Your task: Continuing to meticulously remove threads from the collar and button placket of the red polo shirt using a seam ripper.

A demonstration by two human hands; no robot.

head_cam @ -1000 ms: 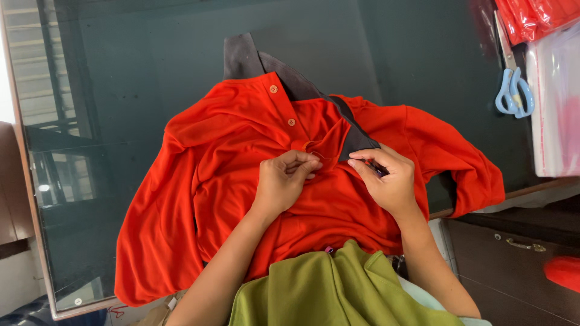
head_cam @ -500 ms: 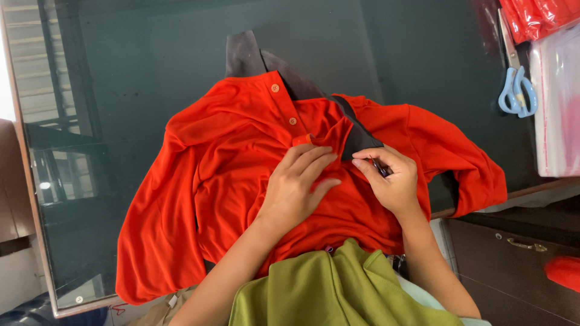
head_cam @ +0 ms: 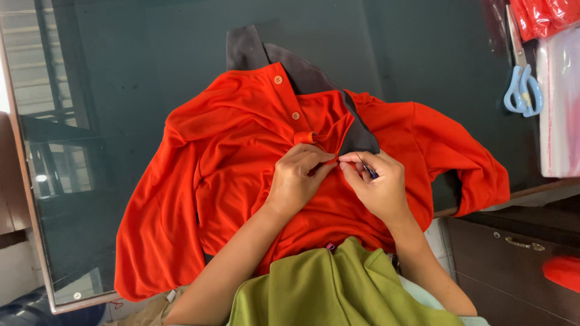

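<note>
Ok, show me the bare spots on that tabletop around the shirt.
Bare dark glass tabletop left of the grey collar, and between the collar and scissors. Crowded: the orange shirt under both hands, and plastic bags at right.

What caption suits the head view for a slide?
Both hands, left hand and right hand, pinch the placket of an orange polo shirt on a dark glass table.

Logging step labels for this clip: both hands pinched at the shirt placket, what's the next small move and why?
Probably draw the right hand up and away from the orange polo shirt. It holds a small dark tool, too small to identify, at the fold below the lowest button, while the left hand pinches the fabric taut there.
</note>
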